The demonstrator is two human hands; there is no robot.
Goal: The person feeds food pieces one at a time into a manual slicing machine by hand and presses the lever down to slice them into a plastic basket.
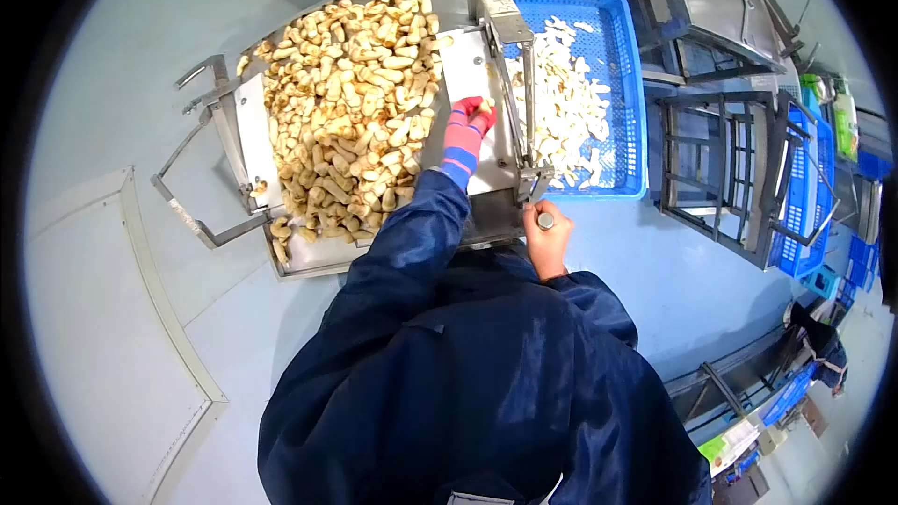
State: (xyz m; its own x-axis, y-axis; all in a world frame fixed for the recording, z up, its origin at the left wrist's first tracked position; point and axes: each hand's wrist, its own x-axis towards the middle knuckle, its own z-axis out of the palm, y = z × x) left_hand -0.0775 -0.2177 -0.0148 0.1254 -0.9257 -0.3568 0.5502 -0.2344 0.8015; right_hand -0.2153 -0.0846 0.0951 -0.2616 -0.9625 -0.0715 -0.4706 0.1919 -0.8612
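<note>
Steel table, raised rim. A heap of brown-capped mushrooms covers most of it, running from near the far edge toward the near-left corner; a few loose ones in that corner. Blue crate just beside the table's right edge, pale cut pieces scattered inside, thickest toward the crate's left and middle. Lever cutter at the table's right edge, its arm lying between white board and crate. A second metal lever frame at the left edge, beside a white strip.

Left hand, pink-and-blue striped glove, over the white board: fingertips pinched on a small pale piece, right of the heap. Right hand, bare, off the near-right corner: fingers wrapped round the cutter's round-ended handle.
</note>
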